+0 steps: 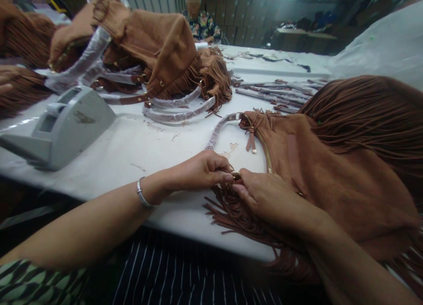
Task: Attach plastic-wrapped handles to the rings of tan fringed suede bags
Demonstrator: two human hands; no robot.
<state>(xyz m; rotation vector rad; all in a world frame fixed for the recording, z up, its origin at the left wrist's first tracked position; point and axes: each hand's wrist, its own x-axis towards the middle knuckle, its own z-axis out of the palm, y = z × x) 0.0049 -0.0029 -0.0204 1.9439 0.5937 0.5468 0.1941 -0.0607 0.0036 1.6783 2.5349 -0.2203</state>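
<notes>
A brown suede handbag (317, 173) with long fringe lies on the table at the right, its zipper edge facing left. Its plastic-wrapped strap (218, 131) loops from the bag's far corner down behind my left hand (201, 170). That hand is closed, thumb and fingers pinching near the strap's end. A gold metal ring (236, 176) shows between the two hands. My right hand (264, 192) is closed on the ring at the bag's near corner. Brown fringe (228, 212) hangs under both hands, and the fingertips partly hide the join.
A grey tape dispenser (69, 124) stands on the white table (158, 151) at the left. More fringed brown bags (161, 45) with wrapped handles are heaped behind it. Several wrapped straps (274, 91) lie farther back. A person (203, 25) sits across the table.
</notes>
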